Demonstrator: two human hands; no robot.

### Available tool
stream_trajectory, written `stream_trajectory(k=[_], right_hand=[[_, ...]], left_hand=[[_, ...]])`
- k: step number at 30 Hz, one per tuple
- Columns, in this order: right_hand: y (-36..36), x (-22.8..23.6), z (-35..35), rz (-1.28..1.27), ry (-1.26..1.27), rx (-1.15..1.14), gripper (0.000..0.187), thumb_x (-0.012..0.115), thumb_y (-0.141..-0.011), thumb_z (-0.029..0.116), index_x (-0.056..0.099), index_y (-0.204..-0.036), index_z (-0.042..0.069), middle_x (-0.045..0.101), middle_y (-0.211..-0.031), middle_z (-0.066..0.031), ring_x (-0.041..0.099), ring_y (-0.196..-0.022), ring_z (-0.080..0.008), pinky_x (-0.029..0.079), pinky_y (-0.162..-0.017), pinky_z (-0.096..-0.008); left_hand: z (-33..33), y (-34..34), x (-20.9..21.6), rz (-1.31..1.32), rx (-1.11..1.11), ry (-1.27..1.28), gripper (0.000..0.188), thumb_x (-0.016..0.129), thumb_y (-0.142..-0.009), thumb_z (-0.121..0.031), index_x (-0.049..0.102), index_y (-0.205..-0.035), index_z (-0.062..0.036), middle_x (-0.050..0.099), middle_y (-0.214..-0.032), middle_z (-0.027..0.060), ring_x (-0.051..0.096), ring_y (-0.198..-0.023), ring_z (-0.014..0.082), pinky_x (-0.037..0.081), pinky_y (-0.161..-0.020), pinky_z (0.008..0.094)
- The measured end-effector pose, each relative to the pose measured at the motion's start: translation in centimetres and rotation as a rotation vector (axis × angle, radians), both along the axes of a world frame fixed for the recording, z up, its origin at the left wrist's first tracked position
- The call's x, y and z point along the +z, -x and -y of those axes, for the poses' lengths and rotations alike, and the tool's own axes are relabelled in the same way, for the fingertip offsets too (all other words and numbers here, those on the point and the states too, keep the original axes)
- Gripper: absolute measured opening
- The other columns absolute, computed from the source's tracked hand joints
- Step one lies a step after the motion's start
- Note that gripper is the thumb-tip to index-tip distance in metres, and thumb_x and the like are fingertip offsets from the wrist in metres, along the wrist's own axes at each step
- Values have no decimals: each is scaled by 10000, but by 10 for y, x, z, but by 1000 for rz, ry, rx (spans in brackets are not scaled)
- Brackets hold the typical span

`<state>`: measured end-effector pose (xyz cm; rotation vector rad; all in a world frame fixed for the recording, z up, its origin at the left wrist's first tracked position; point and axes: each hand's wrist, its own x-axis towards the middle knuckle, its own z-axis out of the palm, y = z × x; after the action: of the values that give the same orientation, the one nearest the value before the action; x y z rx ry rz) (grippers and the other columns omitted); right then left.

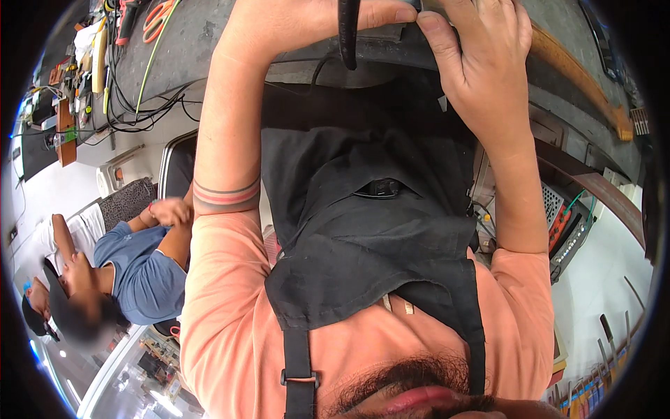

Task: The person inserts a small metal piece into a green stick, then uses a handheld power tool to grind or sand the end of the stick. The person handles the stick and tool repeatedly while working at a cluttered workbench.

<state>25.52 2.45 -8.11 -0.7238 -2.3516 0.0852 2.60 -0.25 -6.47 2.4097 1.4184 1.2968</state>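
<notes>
My left hand [279, 24] reaches to the upper edge of the head view, its thumb stretched toward the right hand and its other fingers cut off by the edge. My right hand [481, 49] is bent, with thumb and fingers drawn together beside the left thumb tip. Between the two thumb tips a sliver of something small and greyish shows; its kind is hidden. A black, narrow, strap-like piece [348, 35] hangs down in front of the left thumb. Both hands are over the near edge of a dark workbench [202, 52].
On the bench's left are orange-handled scissors [158, 21], a red-and-black tool [128, 21] and black cables [143, 115]. A long wooden handle [579, 80] lies right. Two people sit at left, one in a blue shirt [150, 272]. A red-and-black box [565, 227] stands low right.
</notes>
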Motion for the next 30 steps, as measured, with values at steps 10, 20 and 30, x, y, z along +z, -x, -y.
stream_trajectory(k=[10,20,30], right_hand=[[3,-17,-6,-83,-68,-2,379,590,-1024,231,588,-1390,131,568,-1242,-226,495,-1209,-437,277,-1133,-588],[13,-5,0,51,-21,-45,385,574,-1036,251,572,-1402,130,563,-1256,-233,489,-1222,-442,277,-1139,-587],[7,-5,-2,3,-18,-14,389,570,-1036,249,562,-1404,124,553,-1233,-236,489,-1204,-446,286,-1130,-583]], left_hand=[[0,4,0,-69,10,-50,775,933,-685,-301,603,-1320,-2,630,-1251,162,621,-1159,305,497,-986,390],[1,12,-2,45,15,71,762,938,-687,-303,613,-1309,-6,634,-1240,144,620,-1150,280,495,-988,379],[-2,6,-2,55,-41,48,773,929,-689,-269,603,-1332,12,624,-1296,155,600,-1211,269,474,-1037,373]])
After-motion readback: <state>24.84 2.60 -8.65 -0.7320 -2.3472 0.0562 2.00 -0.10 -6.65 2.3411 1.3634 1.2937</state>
